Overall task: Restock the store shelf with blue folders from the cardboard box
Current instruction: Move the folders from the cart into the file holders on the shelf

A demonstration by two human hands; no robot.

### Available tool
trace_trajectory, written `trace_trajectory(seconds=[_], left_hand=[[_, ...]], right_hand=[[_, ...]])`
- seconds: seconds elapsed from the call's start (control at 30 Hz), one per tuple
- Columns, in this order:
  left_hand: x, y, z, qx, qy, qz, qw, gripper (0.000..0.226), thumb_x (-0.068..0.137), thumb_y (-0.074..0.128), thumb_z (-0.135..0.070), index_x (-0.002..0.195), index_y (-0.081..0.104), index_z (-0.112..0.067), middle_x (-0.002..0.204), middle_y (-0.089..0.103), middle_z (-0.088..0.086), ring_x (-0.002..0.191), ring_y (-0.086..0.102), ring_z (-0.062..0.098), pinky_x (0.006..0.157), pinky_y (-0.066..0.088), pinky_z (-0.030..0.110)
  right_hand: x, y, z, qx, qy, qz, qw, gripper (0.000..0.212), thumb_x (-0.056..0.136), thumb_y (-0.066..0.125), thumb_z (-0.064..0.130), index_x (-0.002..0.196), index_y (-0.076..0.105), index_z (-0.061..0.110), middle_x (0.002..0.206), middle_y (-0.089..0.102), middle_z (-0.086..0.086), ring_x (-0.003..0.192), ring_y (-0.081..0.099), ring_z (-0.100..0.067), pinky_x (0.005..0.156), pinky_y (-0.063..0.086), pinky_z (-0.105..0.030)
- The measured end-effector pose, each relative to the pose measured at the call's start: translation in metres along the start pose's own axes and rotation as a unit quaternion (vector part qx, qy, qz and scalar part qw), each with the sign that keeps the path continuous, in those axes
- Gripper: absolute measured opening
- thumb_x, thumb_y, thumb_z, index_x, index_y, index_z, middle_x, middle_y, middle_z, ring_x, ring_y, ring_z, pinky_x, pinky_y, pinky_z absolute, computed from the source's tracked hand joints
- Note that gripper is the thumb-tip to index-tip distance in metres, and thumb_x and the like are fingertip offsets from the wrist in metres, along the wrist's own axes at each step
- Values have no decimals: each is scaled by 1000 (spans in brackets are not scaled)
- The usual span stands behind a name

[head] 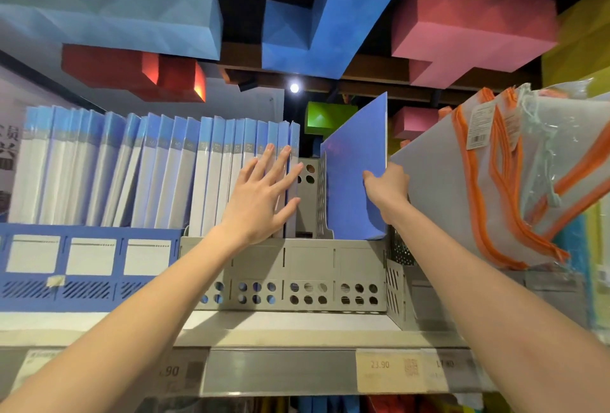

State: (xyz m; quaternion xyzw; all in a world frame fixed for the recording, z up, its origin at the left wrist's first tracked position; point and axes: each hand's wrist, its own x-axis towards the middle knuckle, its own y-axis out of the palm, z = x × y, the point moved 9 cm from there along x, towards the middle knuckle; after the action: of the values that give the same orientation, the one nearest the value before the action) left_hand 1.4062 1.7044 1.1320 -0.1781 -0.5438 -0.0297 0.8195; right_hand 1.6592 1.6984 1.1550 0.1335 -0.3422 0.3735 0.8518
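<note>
One blue folder [356, 181], tilted, lower end inside the right-hand bay of the grey rack [310, 260], upper corner well above the rack wall; pinched at its right edge by the right grip [388, 186], thumb on the near face, other fingers hidden behind.
Left grip [260, 194] flat and spread, grasping nothing; fingertips [280, 161] pressing the last spines of the standing row of folders [165, 174], holding them away from the slotted divider [321, 194].
Cardboard box not in view.
Handling notes, by judgement only: bring upright before lowering; slide straight down alongside the divider, not across it; hold pressure on the row until the new folder seats, else likely to fan back and close the gap; release only once the bottom edge rests on the rack floor.
Thin, flexible cover; likely to bow if pushed from the top corner.
Hazard: orange-trimmed pouches [495, 181] just beside the right wrist, contact impossible to tell; avoid snagging.
Shelf [280, 336] edge with price tags [379, 366] below, untouched.
</note>
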Motion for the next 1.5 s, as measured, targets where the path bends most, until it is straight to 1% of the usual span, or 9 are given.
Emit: trace_trajectory(seconds=[0.17, 0.3, 0.57, 0.7, 0.83, 1.0, 1.13, 1.37, 1.5], left_hand=[[-6, 1, 2, -12, -5, -3, 1000, 66, 104, 32, -58, 162, 13, -33, 170, 0, -2, 157, -9, 23, 127, 4, 46], [-6, 1, -3, -30, -12, -12, 999, 66, 103, 30, -57, 162, 12, -32, 170, -2, -1, 156, -12, 23, 127, 3, 48], [-7, 4, -3, -35, -15, -19, 999, 66, 104, 31, -55, 162, 10, -31, 170, -3, -1, 156, -12, 23, 127, 3, 49], [-7, 3, -2, -34, -15, -22, 999, 66, 104, 29, -55, 162, 10, -31, 170, -3, 0, 156, -11, 23, 127, 5, 50], [-8, 4, -3, -35, -17, -18, 999, 65, 104, 26, -55, 163, 9, -31, 170, -4, 0, 156, -12, 23, 127, 5, 50], [-9, 3, -4, -36, -15, -23, 999, 65, 104, 27, -54, 162, 11, -30, 171, -2, 1, 157, -10, 23, 127, 4, 48], [-9, 2, -5, -40, -13, -25, 999, 65, 104, 28, -53, 162, 11, -30, 171, -2, 1, 157, -10, 24, 127, 4, 49], [-9, 2, -4, -34, -12, -28, 999, 65, 106, 33, -51, 163, 10, -29, 170, -2, 2, 157, -10, 25, 127, 2, 48], [-10, 3, -5, -32, -18, -25, 999, 65, 106, 32, -51, 163, 9, -29, 170, -4, 2, 156, -11, 24, 127, 1, 48]], right_hand=[[-17, 0, 29, -44, -137, -22, 989, 14, 102, 50, 14, 99, 59, 4, 90, 59, -7, 70, 47, -6, 51, 29, -11], [-22, 6, 38, -30, -195, -34, 980, 19, 103, 50, 20, 94, 58, 4, 86, 62, -11, 66, 48, -11, 51, 36, -13], [-29, 18, 13, 88, -125, -41, 987, 26, 104, 53, 26, 122, 58, 9, 118, 64, -1, 102, 60, -15, 72, 43, -8], [-30, 22, 17, 56, -157, -7, 986, 12, 105, 50, 26, 114, 54, 20, 114, 61, 2, 109, 55, -20, 84, 49, -26], [-38, 20, 10, 32, -163, 16, 986, 20, 106, 47, 25, 122, 52, 15, 116, 58, 2, 102, 53, -11, 73, 38, -6], [-41, 32, -16, 11, -74, 37, 997, 24, 105, 47, 20, 126, 50, 10, 126, 54, -8, 110, 53, -22, 89, 53, -36], [-38, 29, -24, -6, -48, 32, 998, 22, 100, 54, 20, 120, 50, 13, 125, 55, -10, 104, 57, -22, 73, 48, -27], [-29, 18, -20, -97, -79, 60, 990, 30, 101, 54, 16, 130, 48, 8, 131, 55, -13, 100, 52, -18, 78, 45, -28], [-34, 10, -28, -102, -82, 60, 990, 32, 97, 61, 8, 127, 48, 10, 127, 55, -9, 105, 53, -16, 59, 41, -13]])
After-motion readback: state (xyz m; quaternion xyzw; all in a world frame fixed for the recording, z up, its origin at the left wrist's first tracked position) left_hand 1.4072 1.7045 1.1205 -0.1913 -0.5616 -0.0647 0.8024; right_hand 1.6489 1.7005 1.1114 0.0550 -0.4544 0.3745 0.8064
